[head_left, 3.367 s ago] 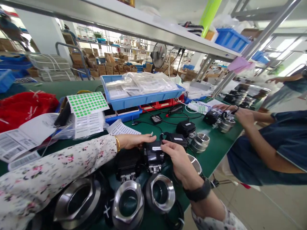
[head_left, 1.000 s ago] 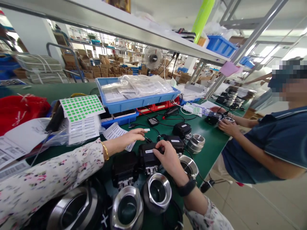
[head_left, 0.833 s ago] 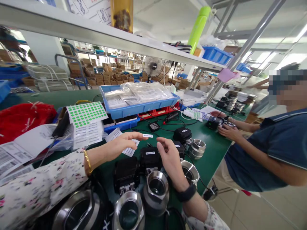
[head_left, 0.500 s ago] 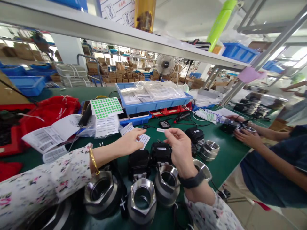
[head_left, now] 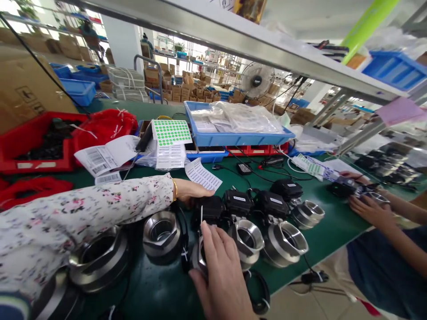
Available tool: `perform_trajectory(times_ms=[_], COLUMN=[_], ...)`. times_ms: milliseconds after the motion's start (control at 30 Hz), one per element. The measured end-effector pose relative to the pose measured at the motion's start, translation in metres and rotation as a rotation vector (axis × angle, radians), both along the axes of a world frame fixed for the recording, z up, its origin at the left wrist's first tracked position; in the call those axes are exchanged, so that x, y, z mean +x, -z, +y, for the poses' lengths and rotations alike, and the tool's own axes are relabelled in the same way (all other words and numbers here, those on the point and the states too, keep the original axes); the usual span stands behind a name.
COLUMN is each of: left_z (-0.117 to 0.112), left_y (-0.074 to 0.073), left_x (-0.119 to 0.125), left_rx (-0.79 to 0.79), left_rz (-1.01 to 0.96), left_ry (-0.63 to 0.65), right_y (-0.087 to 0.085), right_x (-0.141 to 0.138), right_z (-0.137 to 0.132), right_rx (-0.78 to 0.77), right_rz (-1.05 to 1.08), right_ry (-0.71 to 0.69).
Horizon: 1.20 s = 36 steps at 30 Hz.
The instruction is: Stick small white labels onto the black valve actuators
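In the head view, my right hand (head_left: 223,262) grips the steel hexagonal body of a motorised valve (head_left: 196,257), thumb on its left side. A thin white label (head_left: 201,213) stands up edge-on at its index fingertip. My left hand (head_left: 191,189) holds the same valve's black actuator box (head_left: 209,208) from behind and left, its thumb along the top edge; the other fingers are mostly hidden. Right of it stand similar valves with white labels on their black boxes, one box (head_left: 238,201) closest. Another steel valve body (head_left: 162,235) stands left of my right hand.
A sheet of labels (head_left: 203,174) lies behind my left hand. Beyond are a blue tray (head_left: 240,138) of bagged papers and a sheet of green dot stickers (head_left: 171,132). Red bins (head_left: 36,165) stand left. A co-worker's hands (head_left: 372,209) handle a valve at right.
My right hand has come down from holding the label in the air onto the valve. My left hand has moved to the valve's black box. The view has shifted left.
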<state>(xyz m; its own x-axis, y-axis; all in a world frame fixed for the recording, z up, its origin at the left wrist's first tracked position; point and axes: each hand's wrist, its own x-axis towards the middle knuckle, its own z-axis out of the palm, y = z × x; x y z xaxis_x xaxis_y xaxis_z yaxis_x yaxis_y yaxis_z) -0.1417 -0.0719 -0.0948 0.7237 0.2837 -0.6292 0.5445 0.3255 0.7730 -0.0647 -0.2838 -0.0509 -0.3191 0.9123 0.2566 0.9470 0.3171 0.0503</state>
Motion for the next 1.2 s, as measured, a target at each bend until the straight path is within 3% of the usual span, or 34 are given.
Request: perform_trajectory(times_ms=[200,333,400,467,567,667,767,1000,1200], left_z=[-0.002,-0.003,-0.002,0.001,0.007,0.013,0.016,0.013,0.013], left_y=[0.001,0.007,0.008,0.007,0.006,0.006,0.007,0.006,0.005], left_x=[-0.009,-0.008,-0.007,-0.008,-0.012,-0.017,-0.019,-0.021,-0.021], left_rx=[-0.230,-0.265,-0.240,-0.228,-0.237,-0.233,-0.228,-0.228,-0.215], left_rz=[-0.041,-0.106,-0.112,-0.124,-0.157,-0.191,-0.238,-0.257,-0.276], left_ry=[-0.068,-0.094,-0.068,-0.027,0.066,0.144,0.186,0.223,0.243], right_y=[0.017,0.004,-0.014,-0.034,-0.050,-0.044,-0.032,-0.026,-0.025], right_x=[0.017,0.019,0.022,0.028,0.039,0.044,0.042,0.033,0.028], right_z=[-0.014,-0.022,-0.014,0.003,0.041,0.072,0.086,0.089,0.091], right_rx=[0.007,-0.022,-0.052,-0.142,-0.441,-0.478,-0.486,-0.422,-0.362], right_rz=[0.016,0.139,0.458,0.895,1.290,1.206,1.044,0.707,0.638], right_ry=[-0.194,-0.188,0.017,0.386,0.601,0.634,0.614,0.668,0.632])
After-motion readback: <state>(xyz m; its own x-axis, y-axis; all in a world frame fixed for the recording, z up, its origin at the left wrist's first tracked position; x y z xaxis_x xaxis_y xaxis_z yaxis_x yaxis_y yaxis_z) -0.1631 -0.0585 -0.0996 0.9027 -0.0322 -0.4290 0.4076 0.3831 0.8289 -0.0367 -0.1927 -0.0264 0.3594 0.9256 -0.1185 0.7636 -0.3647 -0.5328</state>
